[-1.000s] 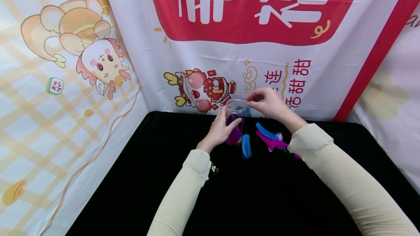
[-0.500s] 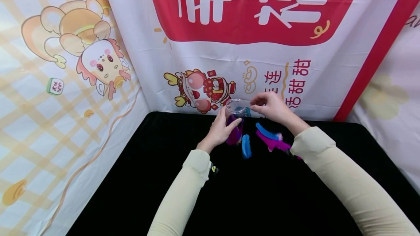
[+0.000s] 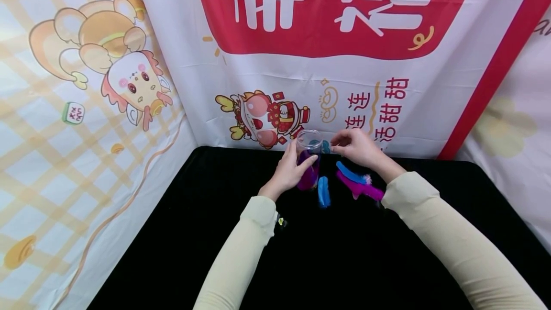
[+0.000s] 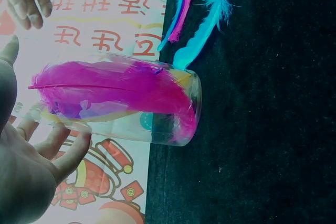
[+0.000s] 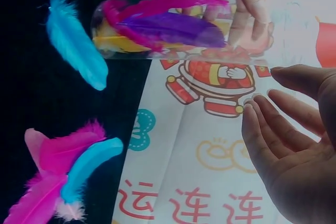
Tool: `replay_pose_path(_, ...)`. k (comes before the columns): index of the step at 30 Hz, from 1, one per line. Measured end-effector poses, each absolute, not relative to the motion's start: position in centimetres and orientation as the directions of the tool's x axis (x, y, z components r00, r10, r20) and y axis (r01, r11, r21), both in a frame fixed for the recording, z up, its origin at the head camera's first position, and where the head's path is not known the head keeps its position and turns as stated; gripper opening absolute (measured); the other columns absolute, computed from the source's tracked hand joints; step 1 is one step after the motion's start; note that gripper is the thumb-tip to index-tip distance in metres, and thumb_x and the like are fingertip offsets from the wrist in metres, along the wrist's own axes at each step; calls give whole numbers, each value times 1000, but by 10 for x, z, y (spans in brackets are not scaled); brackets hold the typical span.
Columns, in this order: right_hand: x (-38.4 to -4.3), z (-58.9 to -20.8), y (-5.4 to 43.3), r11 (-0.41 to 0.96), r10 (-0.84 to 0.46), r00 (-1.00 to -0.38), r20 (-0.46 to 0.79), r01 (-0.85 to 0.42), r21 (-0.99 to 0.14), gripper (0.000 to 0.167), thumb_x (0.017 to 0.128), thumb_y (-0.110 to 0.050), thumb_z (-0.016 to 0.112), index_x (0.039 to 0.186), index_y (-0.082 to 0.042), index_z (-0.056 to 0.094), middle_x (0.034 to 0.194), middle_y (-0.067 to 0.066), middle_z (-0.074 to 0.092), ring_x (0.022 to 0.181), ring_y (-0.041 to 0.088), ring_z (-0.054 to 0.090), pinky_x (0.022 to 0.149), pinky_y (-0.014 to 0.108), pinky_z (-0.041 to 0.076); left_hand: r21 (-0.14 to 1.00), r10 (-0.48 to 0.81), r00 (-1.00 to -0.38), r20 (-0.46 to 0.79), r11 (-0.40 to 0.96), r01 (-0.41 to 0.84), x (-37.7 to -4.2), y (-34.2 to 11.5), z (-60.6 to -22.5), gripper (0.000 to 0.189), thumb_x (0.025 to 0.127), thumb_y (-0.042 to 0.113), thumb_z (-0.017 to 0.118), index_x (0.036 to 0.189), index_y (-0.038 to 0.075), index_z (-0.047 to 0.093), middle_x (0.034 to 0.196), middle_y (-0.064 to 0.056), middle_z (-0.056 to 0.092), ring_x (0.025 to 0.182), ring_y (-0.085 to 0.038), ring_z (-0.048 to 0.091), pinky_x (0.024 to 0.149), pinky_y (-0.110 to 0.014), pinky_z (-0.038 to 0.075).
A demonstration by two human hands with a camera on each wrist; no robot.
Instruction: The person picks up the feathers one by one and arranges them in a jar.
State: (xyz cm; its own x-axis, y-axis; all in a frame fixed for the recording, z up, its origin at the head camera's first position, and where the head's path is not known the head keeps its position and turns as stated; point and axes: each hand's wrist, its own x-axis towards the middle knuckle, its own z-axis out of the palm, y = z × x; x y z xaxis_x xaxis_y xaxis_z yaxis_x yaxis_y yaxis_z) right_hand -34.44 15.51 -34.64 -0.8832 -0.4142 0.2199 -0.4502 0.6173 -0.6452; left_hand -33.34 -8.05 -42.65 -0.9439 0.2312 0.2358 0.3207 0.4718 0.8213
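My left hand (image 3: 287, 172) grips a clear cylindrical jar (image 3: 308, 183), which stands upright at the table's back. Inside it are feathers: a magenta feather (image 4: 113, 87) shows in the left wrist view, with a purple feather (image 5: 176, 29) and a yellow feather (image 5: 142, 44) in the right wrist view. Just right of the jar's mouth, my right hand (image 3: 356, 148) hovers, fingers loosely bent and nothing between them. One blue feather (image 3: 323, 192) lies beside the jar's base. Below the right hand is a small pile of magenta feathers (image 3: 359, 188) with another blue feather (image 3: 349, 172) on it.
Black cloth covers the table (image 3: 336, 262). A white printed curtain (image 3: 262, 71) rises directly behind its back edge, and a patterned curtain (image 3: 73, 166) hangs along the left side. A small dark item with a yellow mark (image 3: 281, 222) sits by the left sleeve.
My right hand has drawn away from the jar's rim, moving slightly right and down. The left hand and the jar have stayed in place.
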Motion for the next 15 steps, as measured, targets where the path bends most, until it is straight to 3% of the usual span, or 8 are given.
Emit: replay_pose_path(15, -347, -382, 157, 617, -446, -881, 159, -432, -658, 25, 92, -13, 75, 112, 2, 72, 101, 13, 75, 92, 26, 70, 85, 47, 55, 801, 231, -943, 240, 502, 326, -333, -81, -427, 79, 99, 60, 59, 159, 24, 23, 155, -9, 36, 141, -32, 44, 114, -52, 38)
